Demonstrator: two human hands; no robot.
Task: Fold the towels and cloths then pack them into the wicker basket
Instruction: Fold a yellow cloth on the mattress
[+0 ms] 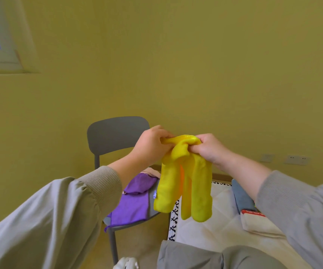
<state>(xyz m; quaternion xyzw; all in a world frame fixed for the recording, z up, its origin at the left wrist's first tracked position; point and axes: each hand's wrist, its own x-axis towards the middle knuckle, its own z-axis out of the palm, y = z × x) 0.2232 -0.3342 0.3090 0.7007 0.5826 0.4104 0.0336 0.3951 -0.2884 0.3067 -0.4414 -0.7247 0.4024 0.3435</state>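
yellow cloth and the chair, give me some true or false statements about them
1. The left hand and right hand both grip the yellow cloth. True.
2. A purple cloth lies on the chair. True.
3. The yellow cloth rests on the chair. False: it hangs bunched in the air from both hands.
4. The chair is red. False: it is grey.
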